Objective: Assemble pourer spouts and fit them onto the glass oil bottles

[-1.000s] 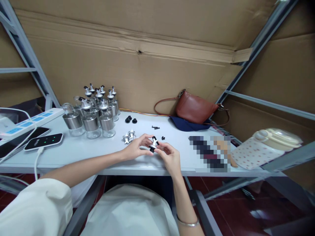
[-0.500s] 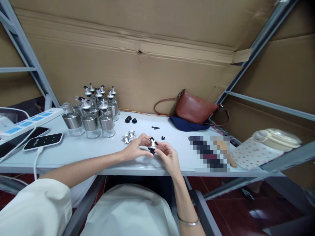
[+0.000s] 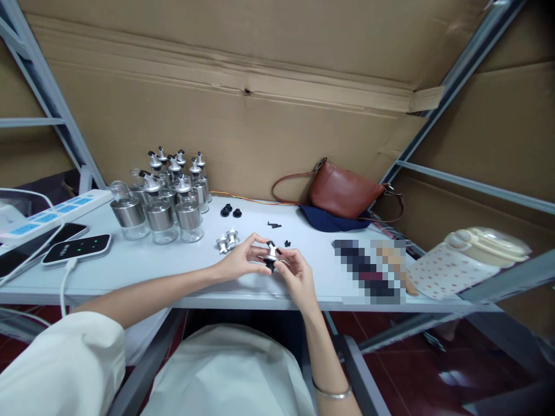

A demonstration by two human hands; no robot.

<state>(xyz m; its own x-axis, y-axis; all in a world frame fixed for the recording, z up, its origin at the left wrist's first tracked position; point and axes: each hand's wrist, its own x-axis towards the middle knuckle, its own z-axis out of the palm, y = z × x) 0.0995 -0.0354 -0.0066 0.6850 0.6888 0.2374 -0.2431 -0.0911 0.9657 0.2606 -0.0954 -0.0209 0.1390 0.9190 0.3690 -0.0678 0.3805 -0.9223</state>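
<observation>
Between the fingertips of both hands is a pourer spout point(image 3: 271, 252) with a silver body, a black flip cap on top and a black stopper below. My left hand point(image 3: 241, 259) has its thumb and fingers closed around the spout's left side. From the right, my right hand point(image 3: 299, 277) pinches it near the black base. Just beyond my left hand lie several silver spout bodies point(image 3: 228, 240). Black stoppers point(image 3: 229, 211) rest farther back. Small black flip caps point(image 3: 274, 225) and tiny black pieces point(image 3: 287, 244) lie past my right hand.
Several glass bottles point(image 3: 161, 218) with steel bands stand at the left, many topped with spouts. Left of them are a power strip point(image 3: 56, 216) and a cabled device point(image 3: 77, 249). A brown bag point(image 3: 344, 189) on a navy cap point(image 3: 333, 221) and a dotted container point(image 3: 451, 268) occupy the right.
The pourer spout has shifted very slightly to the right and tilted a little between my fingers. Both hands keep their hold, and the things on the table have not moved.
</observation>
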